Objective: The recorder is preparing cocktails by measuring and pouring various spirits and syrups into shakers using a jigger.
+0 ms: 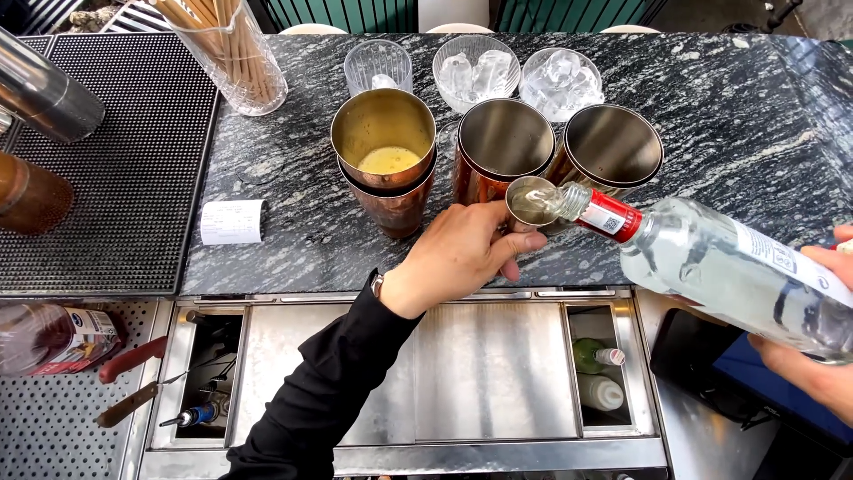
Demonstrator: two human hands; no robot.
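Note:
My left hand [462, 253] grips a small metal jigger [532, 201] above the dark marble counter [293, 231], in front of the middle shaker tin. My right hand [822, 364] holds a large clear glass bottle [737, 267] with a red neck label, tilted so its mouth meets the jigger's rim. Clear liquid lies in the jigger. Three copper shaker tins stand behind: the left one [384, 147] holds yellow liquid, the middle one [504, 142] and the right one [611, 147] look empty.
Three glasses at the counter's back: one ribbed [378, 64], two with ice [475, 71] [560, 82]. A straw jar [231, 53] and paper slip [232, 221] sit left, beside a black rubber mat [115, 178]. Below, a steel well [444, 373] holds bottles [597, 357] and tools.

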